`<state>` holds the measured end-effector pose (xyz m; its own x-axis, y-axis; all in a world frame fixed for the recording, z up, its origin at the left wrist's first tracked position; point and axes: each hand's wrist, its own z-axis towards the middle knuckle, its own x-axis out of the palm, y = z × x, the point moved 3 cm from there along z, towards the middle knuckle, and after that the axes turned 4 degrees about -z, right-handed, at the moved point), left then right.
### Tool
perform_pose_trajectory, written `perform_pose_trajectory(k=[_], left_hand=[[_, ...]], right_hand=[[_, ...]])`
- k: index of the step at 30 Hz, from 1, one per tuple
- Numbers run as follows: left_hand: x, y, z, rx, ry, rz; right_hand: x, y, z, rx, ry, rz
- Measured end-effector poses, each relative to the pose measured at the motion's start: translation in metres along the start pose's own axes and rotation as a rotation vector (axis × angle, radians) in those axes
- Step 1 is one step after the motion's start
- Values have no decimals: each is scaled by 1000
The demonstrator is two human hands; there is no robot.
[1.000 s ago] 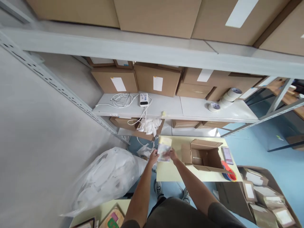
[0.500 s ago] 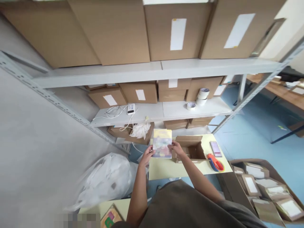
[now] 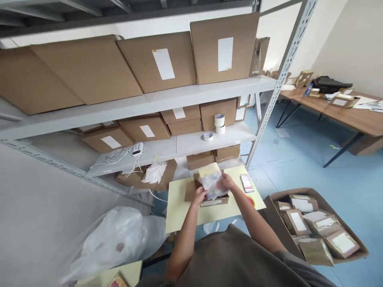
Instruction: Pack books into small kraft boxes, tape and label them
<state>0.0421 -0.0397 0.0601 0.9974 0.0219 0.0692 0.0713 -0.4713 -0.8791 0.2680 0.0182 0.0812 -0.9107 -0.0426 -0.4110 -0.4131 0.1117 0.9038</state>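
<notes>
Both hands hold a flat, book-like pack point(image 3: 210, 180) with a yellow top and a pale purple lower part; blur hides its print. My left hand point(image 3: 200, 195) is closed on its lower left edge. At the right edge, my right hand point(image 3: 226, 181) grips it. The pack is tilted above an open cardboard box point(image 3: 214, 202), whose inside it mostly covers. That box sits on a pale yellow table point(image 3: 179, 213). On the right of the table, a red and yellow object point(image 3: 250, 200), perhaps a tape dispenser, is partly hidden by my right arm.
A grey metal shelf point(image 3: 209, 92) with cardboard boxes stands ahead. Tape rolls point(image 3: 220, 124) rest on its middle level. At right, a large carton point(image 3: 271, 223) holds several small packed boxes. A white plastic bag point(image 3: 119, 235) bulges at left.
The pack has moved from left of the open box to above it, tilting on the way. Both hands still hold it. My view has turned to the right.
</notes>
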Motion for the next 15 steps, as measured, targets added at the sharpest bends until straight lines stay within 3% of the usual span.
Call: perform_pose_trajectory(k=[4,9,12,15], left_hand=[[35,21,-14,-207,-4,-135],[61,30,-25,-268,-12,-246],[56,25,-29,-353,25,-32],[35,20,-33,-345,63,197]], right_hand=[[-10,8,35,-31,178,-116],[2,18,67,-27,242,-177],[16,23,72,-54,215,-181],[28,22,64,-94,162,-162]])
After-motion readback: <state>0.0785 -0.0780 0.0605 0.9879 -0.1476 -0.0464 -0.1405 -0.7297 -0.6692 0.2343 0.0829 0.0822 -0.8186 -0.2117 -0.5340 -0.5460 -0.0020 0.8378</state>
